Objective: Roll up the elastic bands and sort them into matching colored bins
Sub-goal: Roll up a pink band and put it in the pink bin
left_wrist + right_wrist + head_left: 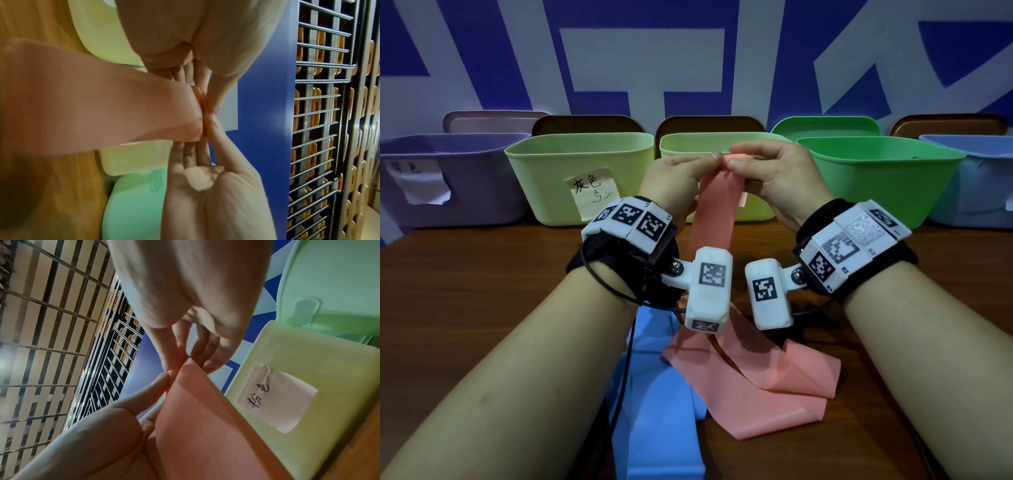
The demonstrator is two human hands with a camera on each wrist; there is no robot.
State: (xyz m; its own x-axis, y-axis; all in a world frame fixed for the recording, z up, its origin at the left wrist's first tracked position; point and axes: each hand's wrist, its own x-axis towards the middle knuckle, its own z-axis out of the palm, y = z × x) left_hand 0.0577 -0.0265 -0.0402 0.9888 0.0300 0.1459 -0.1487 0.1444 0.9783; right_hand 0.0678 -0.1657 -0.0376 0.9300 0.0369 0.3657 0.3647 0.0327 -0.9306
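Pinching the top end of the pink elastic band [714, 202] between thumb and fingertips of both the left hand [677, 176] and the right hand [774, 171], held raised at 12 o'clock above the wooden surface [482, 291]. Hanging down from the pinch toward 6 o'clock, then lying in loose folds on the surface between the forearms. Showing, in the left wrist view, a small rolled lip at the band's end [203, 113] between the fingertips. Lying flat at 6 o'clock, partly under the pink folds: a blue elastic band [654, 411]. Standing in a row at 12 o'clock beyond the hands: a purple bin [465, 185], a yellow-green bin with a handwritten note [571, 171], a second yellow-green bin [688, 144] directly behind the hands, a green bin [887, 178], and a light blue bin [983, 192].
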